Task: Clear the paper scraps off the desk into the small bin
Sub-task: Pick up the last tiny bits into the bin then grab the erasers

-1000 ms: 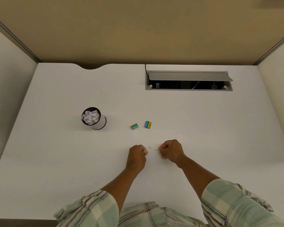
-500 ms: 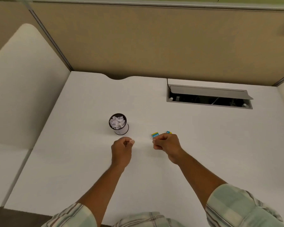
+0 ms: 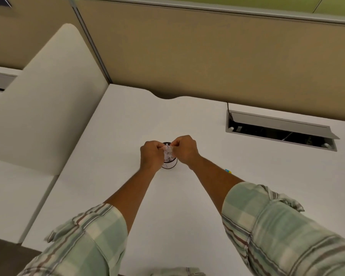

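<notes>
The small bin (image 3: 170, 165), a white cylinder with a dark rim, stands on the white desk (image 3: 127, 120) and holds crumpled paper scraps (image 3: 169, 154). Both hands hover right over its mouth and hide most of the rim. My left hand (image 3: 150, 155) covers the bin's left side, fingers pinched together at the paper. My right hand (image 3: 186, 149) is over the right side, thumb and forefinger pinched on a tiny white scrap (image 3: 167, 144). What the left fingers pinch is too small to make out clearly.
A small blue and yellow block (image 3: 228, 171) peeks out beside my right forearm. An open grey cable hatch (image 3: 281, 129) is set into the desk at the back right. A white divider (image 3: 48, 116) borders the desk's left edge, a tan partition (image 3: 207, 56) the back.
Both pinched hands moved from the desk's near middle up and left to the bin and now meet over its mouth. The view swung left, and my right arm now covers one coloured block.
</notes>
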The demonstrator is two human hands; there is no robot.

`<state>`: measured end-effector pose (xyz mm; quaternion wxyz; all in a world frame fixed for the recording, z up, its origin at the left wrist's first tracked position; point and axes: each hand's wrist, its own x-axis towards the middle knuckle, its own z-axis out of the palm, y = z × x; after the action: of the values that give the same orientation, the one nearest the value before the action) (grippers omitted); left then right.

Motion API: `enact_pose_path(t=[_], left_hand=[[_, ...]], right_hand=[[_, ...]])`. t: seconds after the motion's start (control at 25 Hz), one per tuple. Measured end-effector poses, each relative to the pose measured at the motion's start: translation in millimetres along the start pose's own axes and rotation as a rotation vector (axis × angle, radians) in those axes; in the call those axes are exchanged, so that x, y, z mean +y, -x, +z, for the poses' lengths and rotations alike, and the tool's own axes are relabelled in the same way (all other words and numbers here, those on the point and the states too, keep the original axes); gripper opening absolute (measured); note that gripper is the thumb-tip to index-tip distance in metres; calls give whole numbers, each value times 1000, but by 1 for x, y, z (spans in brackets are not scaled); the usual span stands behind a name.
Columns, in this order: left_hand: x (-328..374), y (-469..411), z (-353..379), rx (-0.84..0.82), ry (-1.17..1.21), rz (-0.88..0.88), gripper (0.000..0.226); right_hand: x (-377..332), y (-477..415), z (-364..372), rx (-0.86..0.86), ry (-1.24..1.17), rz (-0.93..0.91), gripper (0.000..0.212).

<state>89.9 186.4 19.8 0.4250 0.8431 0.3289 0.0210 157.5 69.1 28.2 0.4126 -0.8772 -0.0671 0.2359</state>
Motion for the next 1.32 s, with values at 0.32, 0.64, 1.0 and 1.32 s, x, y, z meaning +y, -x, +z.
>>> enact_pose_path(t=[0.32, 0.64, 1.0, 1.32], left_hand=[[-6, -7, -9, 74, -48, 18, 12], [-1, 11, -5, 70, -11, 128, 11], [-10, 83, 68, -132, 24, 271, 9], [-18, 138, 146, -372, -93, 156, 8]], right_hand=[[0, -3, 2, 42, 156, -65, 12], [27, 11, -22, 105, -77, -19, 9], [138, 71, -90, 218, -237, 158, 7], [241, 134, -127, 218, -61, 334, 6]])
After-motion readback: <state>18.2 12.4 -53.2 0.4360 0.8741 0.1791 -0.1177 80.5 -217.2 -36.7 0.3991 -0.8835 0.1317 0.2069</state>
